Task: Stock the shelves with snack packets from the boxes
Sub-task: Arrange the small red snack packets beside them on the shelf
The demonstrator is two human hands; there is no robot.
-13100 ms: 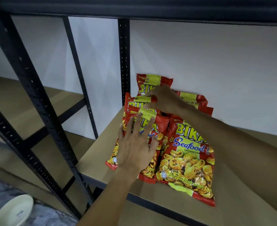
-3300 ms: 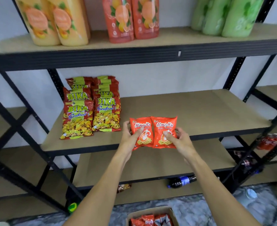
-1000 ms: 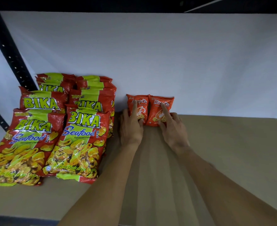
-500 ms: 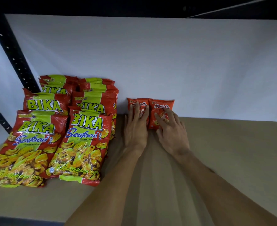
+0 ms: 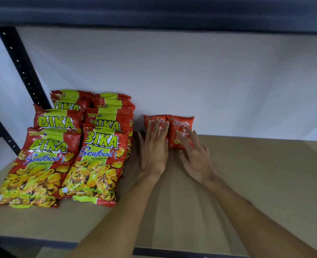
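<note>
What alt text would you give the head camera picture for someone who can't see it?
A person's left hand and right hand, fingers straight, rest on two small orange packets at the back of a brown shelf, against a white wall. Left of them lie overlapping red-and-yellow Bika seafood bags.

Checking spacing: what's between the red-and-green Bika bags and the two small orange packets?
Head view: narrow bare strip of brown shelf board; the left hand has its thumb there.
</note>
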